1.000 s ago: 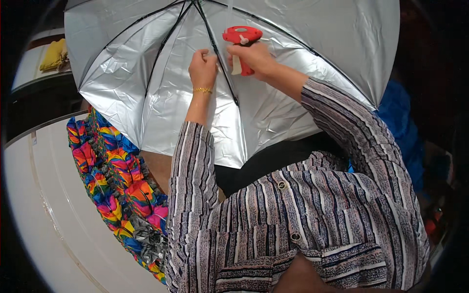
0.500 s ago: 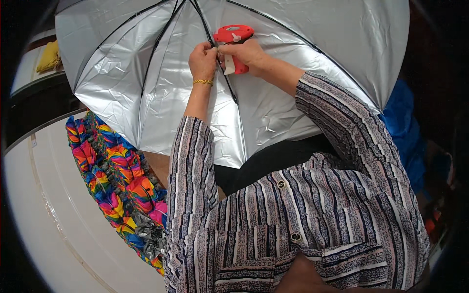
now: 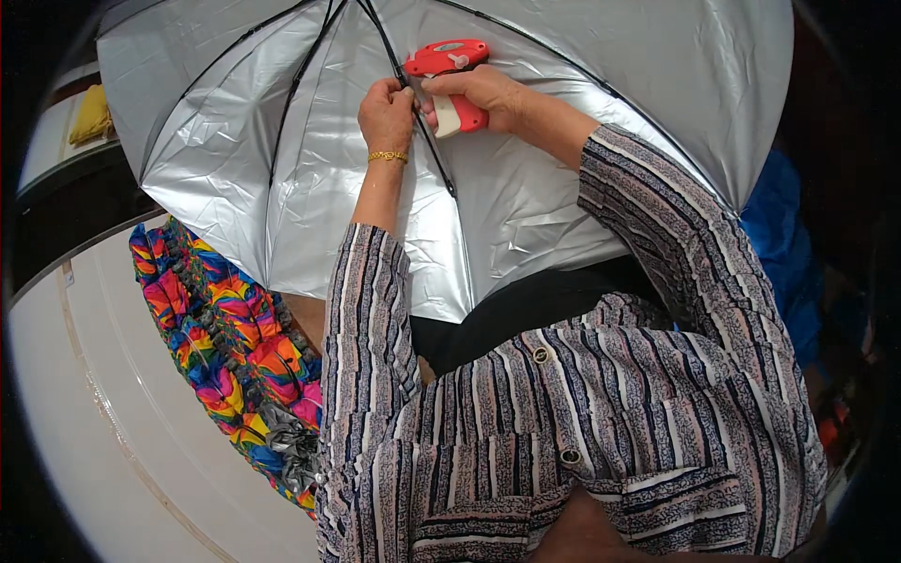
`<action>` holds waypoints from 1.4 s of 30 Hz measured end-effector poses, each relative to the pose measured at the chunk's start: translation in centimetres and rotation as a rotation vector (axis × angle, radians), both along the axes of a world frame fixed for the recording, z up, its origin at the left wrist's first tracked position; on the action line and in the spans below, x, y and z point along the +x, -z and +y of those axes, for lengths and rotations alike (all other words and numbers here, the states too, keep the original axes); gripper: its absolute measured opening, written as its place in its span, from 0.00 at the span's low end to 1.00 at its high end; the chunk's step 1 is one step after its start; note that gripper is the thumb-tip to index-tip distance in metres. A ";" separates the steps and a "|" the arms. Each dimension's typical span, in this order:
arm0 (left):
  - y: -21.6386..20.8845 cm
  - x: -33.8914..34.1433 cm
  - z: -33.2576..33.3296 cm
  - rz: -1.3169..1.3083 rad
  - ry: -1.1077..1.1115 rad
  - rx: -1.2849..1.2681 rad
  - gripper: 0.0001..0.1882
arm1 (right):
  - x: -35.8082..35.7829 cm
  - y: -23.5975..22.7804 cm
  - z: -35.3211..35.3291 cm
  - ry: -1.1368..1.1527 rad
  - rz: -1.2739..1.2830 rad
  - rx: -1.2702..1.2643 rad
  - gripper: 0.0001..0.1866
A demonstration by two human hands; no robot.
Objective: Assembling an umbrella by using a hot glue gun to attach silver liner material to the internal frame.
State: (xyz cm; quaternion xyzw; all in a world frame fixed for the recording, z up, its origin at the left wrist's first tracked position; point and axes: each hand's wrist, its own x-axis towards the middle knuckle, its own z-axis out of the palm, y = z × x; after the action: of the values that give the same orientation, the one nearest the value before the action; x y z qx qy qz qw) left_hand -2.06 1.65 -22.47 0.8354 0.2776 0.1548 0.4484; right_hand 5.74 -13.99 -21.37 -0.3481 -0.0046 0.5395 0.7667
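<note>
Since a second ago, right hand (image 3: pixel 495 94) and red tool (image 3: pixel 443 59) have come left, in close to the black rib (image 3: pixel 434 150) and left hand (image 3: pixel 385 113). Gap between hands now small.

Left hand: fingers curled, thumb and fingertips pressed together on the rib; exact contact hidden by the fingertips. Gold bracelet (image 3: pixel 387 157) on that wrist.

Right hand: wrapped round the tool's grip, thumb just under the head, some fingers by the white trigger (image 3: pixel 447 119). Can't tell if trigger is squeezed. Tool head points left, tip just beside the rib; can't tell if they touch.

Tool sits over the silver umbrella (image 3: pixel 338 169), right of the rib. Umbrella is spread open across the far side, inside facing up, near edge reaching the dark-clothed lap (image 3: pixel 540 305).

Around it: rainbow cloth (image 3: pixel 246 314) bunched left of the left arm, crumpled silver stuff (image 3: pixel 293 441) at its near end, white surface (image 3: pixel 103 403) further left. Yellow cloth (image 3: pixel 92 114) far left, blue cloth (image 3: pixel 779 244) right, just past the umbrella.
</note>
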 end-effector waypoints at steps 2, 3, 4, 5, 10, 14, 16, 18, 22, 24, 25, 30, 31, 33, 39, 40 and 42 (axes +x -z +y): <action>-0.1 -0.1 0.0 -0.006 -0.019 -0.022 0.08 | 0.0 0.0 0.0 -0.006 0.012 0.010 0.12; -0.2 -0.1 -0.1 -0.011 -0.023 -0.004 0.08 | 0.1 0.0 -0.1 -0.006 0.010 0.013 0.12; -0.3 -0.2 -0.1 -0.011 -0.024 -0.005 0.08 | 0.0 0.0 -0.1 -0.005 0.008 0.016 0.12; -0.5 -0.2 -0.2 0.008 -0.046 -0.016 0.08 | 0.0 0.0 -0.1 -0.011 0.011 0.018 0.12; -1.1 -0.3 -0.7 -0.030 -0.002 -0.074 0.07 | 0.1 -0.1 -0.1 -0.006 -0.008 -0.025 0.13; -1.4 -0.4 -0.9 -0.020 0.013 -0.170 0.07 | 0.9 -0.2 0.1 -0.072 -0.048 -0.027 0.12; -1.3 -0.3 -1.0 -0.037 0.029 -0.166 0.07 | 1.3 -0.2 0.3 -0.102 -0.067 -0.044 0.12; -1.2 -0.3 -1.2 -0.033 0.025 -0.163 0.07 | 1.4 -0.3 0.3 -0.108 -0.105 -0.023 0.09; -1.2 -0.4 -1.3 -0.022 0.018 -0.172 0.06 | 0.9 -0.6 0.2 -0.069 -0.206 -0.145 0.07; -1.2 -0.3 -1.3 -0.020 0.013 -0.159 0.06 | 0.7 -0.7 0.1 -0.062 -0.249 -0.169 0.07; -1.1 -0.4 -1.3 -0.018 0.010 -0.137 0.06 | 0.6 -0.7 0.1 -0.083 -0.268 -0.175 0.07; -0.8 -1.4 -0.7 -0.105 -0.008 -0.075 0.08 | 0.5 -0.5 -0.1 -0.136 -0.303 -0.134 0.11; -0.8 -1.7 -0.4 -0.133 -0.012 -0.047 0.08 | 0.3 -0.6 -0.5 -0.126 -0.222 -0.108 0.13; -0.6 -2.4 0.3 -0.162 -0.037 -0.006 0.09 | -0.1 -1.1 -1.9 -0.161 -0.122 -0.053 0.19; 0.1 -3.8 2.6 -0.023 -0.145 0.287 0.13 | -5.1 -4.7 -12.5 -0.468 -0.202 -0.362 0.18; 0.2 -4.6 3.0 -0.008 -0.150 0.275 0.13 | -6.0 -5.3 -14.4 -0.503 -0.191 -0.313 0.18; -0.6 -6.9 5.2 -0.071 -0.283 0.577 0.13 | -7.1 -5.7 -17.1 -0.476 -0.135 -0.357 0.19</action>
State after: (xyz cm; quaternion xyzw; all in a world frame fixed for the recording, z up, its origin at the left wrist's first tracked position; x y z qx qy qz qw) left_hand -8.91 6.85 -21.92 0.8753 0.3198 0.3168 0.1765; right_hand -1.38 -31.10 -15.66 -0.5014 -0.0425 0.6720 0.5433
